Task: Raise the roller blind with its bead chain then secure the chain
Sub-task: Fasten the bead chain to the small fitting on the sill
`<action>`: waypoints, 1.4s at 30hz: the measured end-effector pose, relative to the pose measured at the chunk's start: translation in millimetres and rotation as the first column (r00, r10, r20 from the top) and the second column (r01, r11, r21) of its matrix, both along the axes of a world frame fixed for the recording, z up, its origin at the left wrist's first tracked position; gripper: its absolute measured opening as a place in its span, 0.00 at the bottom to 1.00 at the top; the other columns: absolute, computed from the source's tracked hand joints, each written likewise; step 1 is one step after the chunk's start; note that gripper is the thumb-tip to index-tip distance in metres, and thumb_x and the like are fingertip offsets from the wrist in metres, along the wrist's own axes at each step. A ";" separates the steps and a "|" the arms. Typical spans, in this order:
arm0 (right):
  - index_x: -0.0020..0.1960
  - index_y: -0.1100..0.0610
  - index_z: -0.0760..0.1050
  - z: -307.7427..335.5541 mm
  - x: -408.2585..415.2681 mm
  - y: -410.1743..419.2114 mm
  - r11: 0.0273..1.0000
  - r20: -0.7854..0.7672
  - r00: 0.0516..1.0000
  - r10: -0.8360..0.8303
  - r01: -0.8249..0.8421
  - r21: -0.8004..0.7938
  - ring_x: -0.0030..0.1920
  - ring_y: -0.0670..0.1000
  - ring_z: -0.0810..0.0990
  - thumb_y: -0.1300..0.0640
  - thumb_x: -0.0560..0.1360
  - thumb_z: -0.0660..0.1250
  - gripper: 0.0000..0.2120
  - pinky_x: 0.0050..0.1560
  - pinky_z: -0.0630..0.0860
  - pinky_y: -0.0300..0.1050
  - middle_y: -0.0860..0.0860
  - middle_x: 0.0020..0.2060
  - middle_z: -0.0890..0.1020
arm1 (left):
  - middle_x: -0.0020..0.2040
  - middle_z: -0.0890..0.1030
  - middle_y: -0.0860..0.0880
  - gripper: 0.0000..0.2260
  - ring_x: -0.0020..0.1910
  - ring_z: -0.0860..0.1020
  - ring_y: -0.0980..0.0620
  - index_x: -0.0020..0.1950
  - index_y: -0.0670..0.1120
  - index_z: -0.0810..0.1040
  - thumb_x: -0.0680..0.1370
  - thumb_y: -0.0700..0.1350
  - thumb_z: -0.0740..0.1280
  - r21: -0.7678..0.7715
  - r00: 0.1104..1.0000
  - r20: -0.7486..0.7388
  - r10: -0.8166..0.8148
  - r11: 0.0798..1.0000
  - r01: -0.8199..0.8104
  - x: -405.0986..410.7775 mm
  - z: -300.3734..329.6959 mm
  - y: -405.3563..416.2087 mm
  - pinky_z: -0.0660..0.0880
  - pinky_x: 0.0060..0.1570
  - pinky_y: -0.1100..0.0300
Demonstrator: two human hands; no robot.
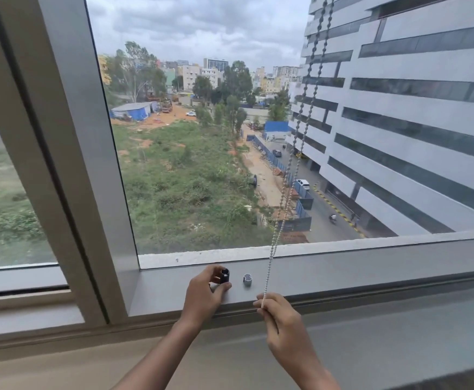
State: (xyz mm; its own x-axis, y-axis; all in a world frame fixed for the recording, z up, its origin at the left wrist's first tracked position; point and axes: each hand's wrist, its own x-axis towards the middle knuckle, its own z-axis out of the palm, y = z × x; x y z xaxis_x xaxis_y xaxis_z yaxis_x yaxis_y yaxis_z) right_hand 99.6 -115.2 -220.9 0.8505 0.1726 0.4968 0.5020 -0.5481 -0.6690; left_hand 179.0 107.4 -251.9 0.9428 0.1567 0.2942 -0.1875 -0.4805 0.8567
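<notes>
The bead chain (pixel 300 133) hangs as two strands from the top right of the window and runs down, taut, to the sill. My right hand (pixel 279 323) pinches its lower end just above the sill's front edge. My left hand (pixel 206 295) holds a small black cylindrical cap (pixel 224 275) between thumb and fingers, resting on the sill. A small grey chain holder (pixel 247 279) is fixed on the sill between my hands, a little left of the chain. The roller blind itself is out of view above.
The grey window sill (pixel 371 271) runs across the frame below the glass. A thick slanted window frame post (pixel 69 164) stands to the left. A beige ledge (pixel 61 370) lies below the sill.
</notes>
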 end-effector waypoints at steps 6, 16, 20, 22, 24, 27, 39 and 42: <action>0.52 0.59 0.83 4.1 -3.5 1.0 1.000 -0.010 1.000 0.002 -0.002 0.005 0.57 0.49 0.85 0.68 0.82 0.67 0.08 0.59 0.82 0.51 0.46 0.57 0.82 | 0.46 0.87 0.59 0.20 0.50 0.84 0.67 0.52 0.60 0.80 0.75 0.34 0.79 0.006 0.999 0.047 -0.008 1.000 0.008 -2.4 -1.4 -3.3 0.73 0.43 0.77; 0.56 0.56 0.86 27.6 -9.4 1.4 0.997 0.054 0.998 0.025 -0.028 0.068 0.60 0.46 0.85 0.76 0.79 0.68 0.17 0.61 0.80 0.39 0.48 0.57 0.84 | 0.51 0.86 0.52 0.15 0.49 0.88 0.51 0.60 0.51 0.79 0.82 0.32 0.72 -0.161 0.990 0.111 -0.084 0.982 0.101 -47.4 5.4 -27.7 0.85 0.50 0.54; 0.56 0.58 0.86 39.8 -9.3 -0.3 0.984 0.044 0.997 0.064 -0.070 0.161 0.59 0.48 0.86 0.78 0.77 0.69 0.19 0.58 0.83 0.45 0.48 0.55 0.86 | 0.51 0.88 0.49 0.13 0.50 0.89 0.50 0.62 0.46 0.79 0.81 0.32 0.73 -0.142 0.981 0.158 -0.115 0.980 0.138 -71.2 7.7 -37.8 0.86 0.55 0.49; 0.56 0.58 0.87 46.8 -10.8 -1.1 0.972 0.037 0.995 0.090 -0.096 0.215 0.58 0.49 0.87 0.80 0.75 0.70 0.20 0.57 0.83 0.43 0.48 0.55 0.87 | 0.52 0.88 0.50 0.15 0.52 0.89 0.49 0.62 0.47 0.80 0.80 0.32 0.74 -0.158 0.975 0.187 -0.119 0.976 0.149 -80.7 9.8 -43.8 0.86 0.56 0.50; 0.56 0.58 0.87 53.2 -15.0 -2.0 0.959 0.044 0.990 0.134 -0.141 0.246 0.58 0.49 0.87 0.80 0.74 0.70 0.21 0.57 0.83 0.42 0.49 0.54 0.87 | 0.54 0.89 0.53 0.18 0.53 0.89 0.50 0.65 0.51 0.79 0.79 0.35 0.75 -0.184 0.971 0.218 -0.097 0.973 0.139 -88.6 13.7 -49.8 0.85 0.57 0.56; 0.56 0.59 0.87 59.2 -22.3 -3.6 0.942 0.065 0.978 0.197 -0.207 0.265 0.57 0.51 0.88 0.78 0.74 0.72 0.19 0.57 0.84 0.46 0.50 0.54 0.87 | 0.56 0.89 0.57 0.23 0.52 0.90 0.53 0.69 0.55 0.75 0.80 0.38 0.77 -0.218 0.971 0.228 -0.072 0.968 0.123 -98.5 16.1 -56.0 0.84 0.54 0.62; 0.59 0.59 0.87 62.2 -34.9 -10.1 0.874 0.052 0.944 0.327 -0.323 0.364 0.57 0.54 0.88 0.77 0.77 0.72 0.18 0.57 0.85 0.50 0.55 0.54 0.87 | 0.58 0.88 0.58 0.24 0.53 0.90 0.53 0.71 0.57 0.74 0.81 0.39 0.77 -0.125 0.944 0.330 -0.010 0.991 0.054 -124.0 34.6 -64.8 0.83 0.56 0.63; 0.58 0.55 0.87 62.9 -36.4 -9.1 0.856 0.085 0.944 0.319 -0.326 0.401 0.56 0.52 0.88 0.70 0.78 0.73 0.14 0.55 0.83 0.41 0.49 0.53 0.88 | 0.58 0.87 0.62 0.26 0.53 0.89 0.56 0.69 0.65 0.74 0.80 0.40 0.76 -0.099 0.932 0.362 0.000 0.994 0.038 -128.6 44.3 -67.8 0.81 0.56 0.66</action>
